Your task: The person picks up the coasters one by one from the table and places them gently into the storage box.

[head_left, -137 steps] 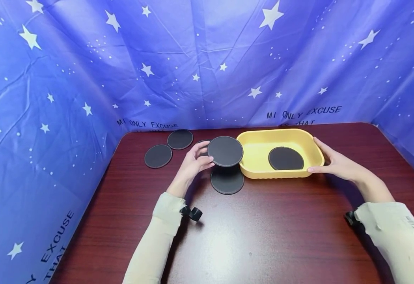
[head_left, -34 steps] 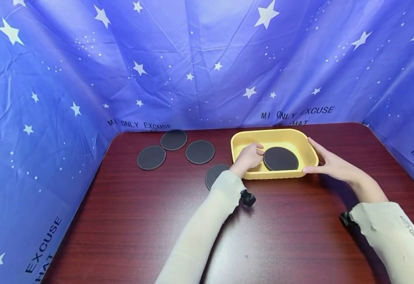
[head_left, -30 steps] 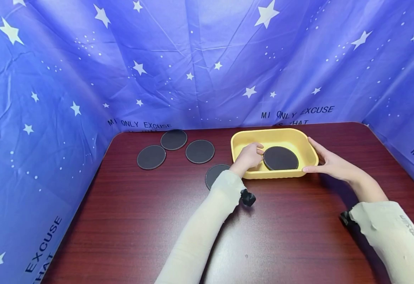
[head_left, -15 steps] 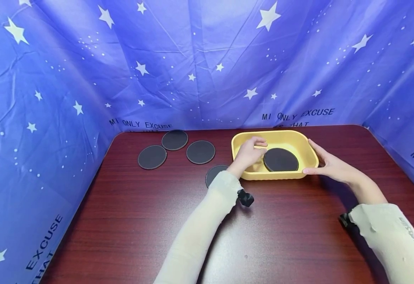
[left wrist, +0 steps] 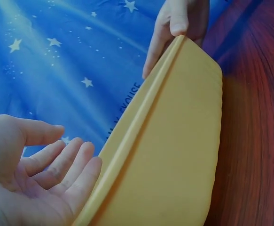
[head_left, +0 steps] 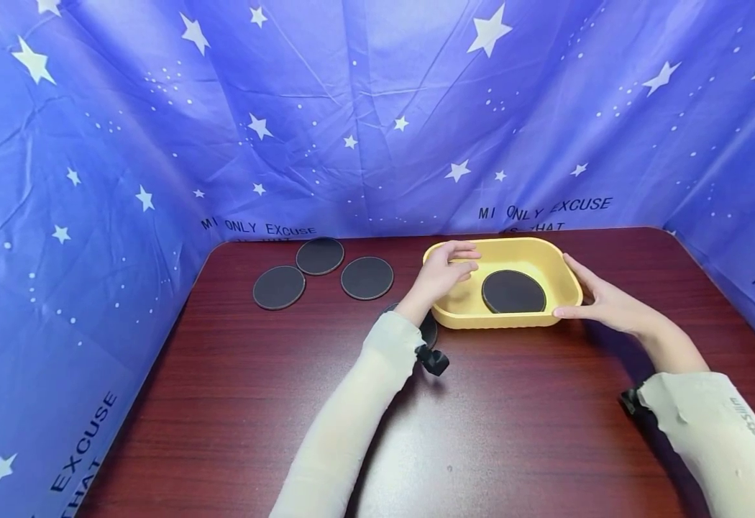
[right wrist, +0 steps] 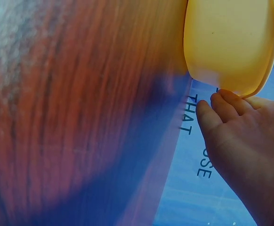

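Observation:
A yellow rectangular box (head_left: 523, 250) with rounded corners stands at the back of the table, to the right of centre. Inside it lies a black round coaster (head_left: 513, 291); whether others lie beneath cannot be seen. Over the box's left end hovers my left hand (head_left: 438, 272), its fingers loosely bent and holding nothing, as the left wrist view (left wrist: 47, 165) also shows. My right hand (head_left: 600, 298) grips the box's right end, thumb at the near corner and fingers along the outer wall. In the right wrist view those fingers (right wrist: 226, 106) touch the box's outside.
Left of the box, three black coasters (head_left: 279, 287), (head_left: 320, 256), (head_left: 367, 278) lie flat on the dark red wooden table (head_left: 287, 381). A further coaster (head_left: 428, 331) is partly hidden under my left wrist. A blue star-patterned curtain (head_left: 364, 108) encloses the back and sides.
My left hand has carried a coaster into the box and let it go, then lifted up and leftward with fingers loosened. My right hand keeps its hold on the box.

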{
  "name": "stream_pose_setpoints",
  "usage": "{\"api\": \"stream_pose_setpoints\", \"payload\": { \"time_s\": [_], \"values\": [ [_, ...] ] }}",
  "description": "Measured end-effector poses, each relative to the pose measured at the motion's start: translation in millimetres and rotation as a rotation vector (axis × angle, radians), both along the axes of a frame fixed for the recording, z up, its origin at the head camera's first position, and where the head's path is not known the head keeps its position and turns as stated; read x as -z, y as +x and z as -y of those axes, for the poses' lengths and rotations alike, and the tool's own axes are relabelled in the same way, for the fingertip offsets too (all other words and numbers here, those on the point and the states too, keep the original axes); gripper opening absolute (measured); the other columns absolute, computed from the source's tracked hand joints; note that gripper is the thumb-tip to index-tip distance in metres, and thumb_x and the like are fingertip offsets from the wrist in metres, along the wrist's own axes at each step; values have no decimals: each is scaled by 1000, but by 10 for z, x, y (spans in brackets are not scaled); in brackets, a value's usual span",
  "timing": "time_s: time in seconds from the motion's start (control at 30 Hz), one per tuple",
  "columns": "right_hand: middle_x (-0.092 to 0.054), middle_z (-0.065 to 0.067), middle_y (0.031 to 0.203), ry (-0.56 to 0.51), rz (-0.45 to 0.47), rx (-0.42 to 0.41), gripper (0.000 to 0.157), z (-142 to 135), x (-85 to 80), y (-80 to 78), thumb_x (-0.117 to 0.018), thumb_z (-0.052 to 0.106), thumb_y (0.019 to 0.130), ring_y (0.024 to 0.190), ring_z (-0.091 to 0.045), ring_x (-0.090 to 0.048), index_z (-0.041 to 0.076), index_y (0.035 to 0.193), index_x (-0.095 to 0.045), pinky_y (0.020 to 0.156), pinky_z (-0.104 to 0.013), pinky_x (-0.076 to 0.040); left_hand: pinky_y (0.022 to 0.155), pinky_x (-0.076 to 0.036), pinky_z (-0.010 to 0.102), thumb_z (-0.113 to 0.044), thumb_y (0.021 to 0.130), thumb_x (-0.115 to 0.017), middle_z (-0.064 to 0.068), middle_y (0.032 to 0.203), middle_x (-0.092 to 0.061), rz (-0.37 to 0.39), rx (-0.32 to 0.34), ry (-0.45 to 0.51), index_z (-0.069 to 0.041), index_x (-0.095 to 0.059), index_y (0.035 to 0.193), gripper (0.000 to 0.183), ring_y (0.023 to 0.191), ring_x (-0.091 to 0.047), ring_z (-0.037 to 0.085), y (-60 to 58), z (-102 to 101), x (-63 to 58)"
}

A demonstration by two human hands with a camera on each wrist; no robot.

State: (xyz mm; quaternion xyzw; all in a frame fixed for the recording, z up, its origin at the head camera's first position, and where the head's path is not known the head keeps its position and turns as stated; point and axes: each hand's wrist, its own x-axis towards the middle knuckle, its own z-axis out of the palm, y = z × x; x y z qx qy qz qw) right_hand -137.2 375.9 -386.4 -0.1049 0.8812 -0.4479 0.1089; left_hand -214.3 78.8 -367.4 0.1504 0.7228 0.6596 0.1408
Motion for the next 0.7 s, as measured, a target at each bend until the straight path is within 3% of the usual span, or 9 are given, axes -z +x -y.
{"api": "stream_pose_setpoints", "payload": {
  "time_s": [0.2, 0.43, 0.7],
  "values": [
    [0, -21, 167, 3, -11, -1, 104, -14, 25, 4, -71, 14, 91, 143, -29, -27, 15, 161, 7, 89, 6, -31, 92, -60, 32, -2, 94, -64, 17, 126, -69, -25, -16, 12, 0, -58, 133, 40, 112, -68, 28, 16, 160, -34],
    [1, -20, 167, 0, 3, -2, 105, -15, 15, -11, -71, 14, 91, 142, -43, -23, 15, 160, 8, 89, 5, -31, 95, -59, 36, 0, 96, -60, 22, 130, -65, -97, -17, 59, 1, -56, 134, 39, 113, -67, 35, 35, 459, -74],
    [2, -19, 167, 0, 15, -6, 106, -13, 6, -17, -71, 14, 91, 142, -45, -22, 16, 160, 9, 89, 5, -31, 101, -54, 45, 3, 97, -57, 28, 134, -60, -83, -51, 126, 5, -51, 137, 40, 120, -60, 44, 19, 810, -98]
  ]
}}
